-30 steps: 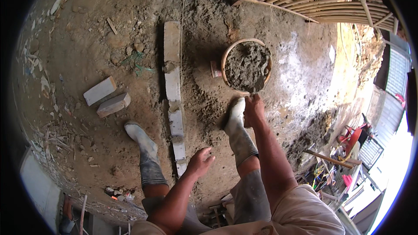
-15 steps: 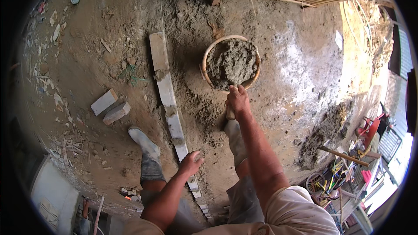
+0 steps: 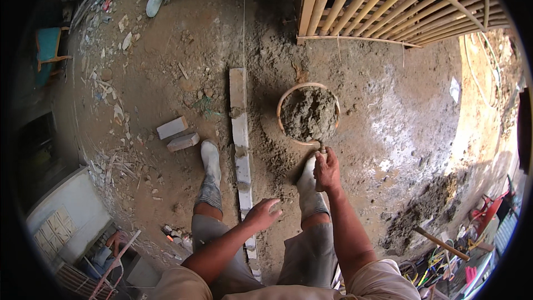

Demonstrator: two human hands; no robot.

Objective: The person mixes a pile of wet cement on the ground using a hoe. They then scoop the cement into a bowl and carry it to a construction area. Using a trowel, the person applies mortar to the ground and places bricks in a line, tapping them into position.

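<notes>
My right hand [image 3: 326,171] is closed around the handle of a trowel [image 3: 322,148], just at the near rim of a round bucket [image 3: 280,114]. Grey wet mortar [image 3: 308,112] fills the bucket, and the trowel's blade cannot be told apart from it. Beside the low row of bricks [image 3: 242,168], my left hand [image 3: 264,215] hangs in the air with its fingers loosely apart and nothing in them. Mortar shows in the joints of that row, which runs away from me between my boots. A thin string [image 3: 244,28] stretches on from its far end.
Two loose bricks [image 3: 177,133] lie left of the row, close to my left boot [image 3: 210,158]. My right boot [image 3: 306,180] stands by the bucket. A bamboo frame [image 3: 361,8] rises at the far right. Mortar lumps [image 3: 430,205] and tools sit on the right.
My right hand has drawn back toward me with the trowel, from over the bucket to its near rim. My left hand has shifted a little right. The whole view has swung.
</notes>
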